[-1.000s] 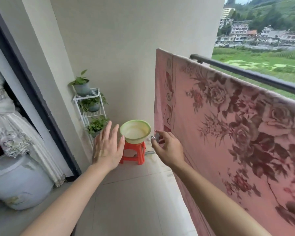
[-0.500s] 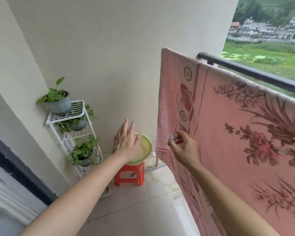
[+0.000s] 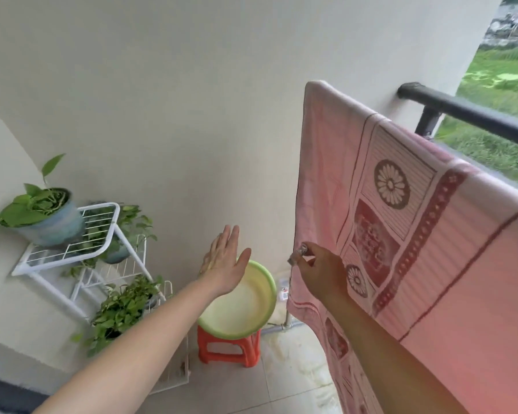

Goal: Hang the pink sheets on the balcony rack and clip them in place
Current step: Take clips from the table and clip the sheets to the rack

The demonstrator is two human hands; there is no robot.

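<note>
A pink sheet [image 3: 449, 258] with a dark red flower border hangs over a rack bar on the right, its left edge falling straight down. My right hand [image 3: 320, 273] pinches a small metal clip [image 3: 297, 256] right beside that left edge, about halfway down. My left hand [image 3: 226, 261] is held out flat with fingers together and empty, above the basin. The rack's top bar is hidden under the sheet; a grey rack foot [image 3: 281, 326] shows on the floor below.
A green-rimmed basin [image 3: 260, 282] rests on a red stool [image 3: 228, 349] by the wall. A white wire plant stand [image 3: 81, 258] with potted plants fills the left corner. A black balcony railing [image 3: 467, 112] runs behind the sheet.
The view has closed in on the sheet's left end and tilted down. My right hand with the clip has stayed by the sheet's edge; my left hand remains spread over the basin.
</note>
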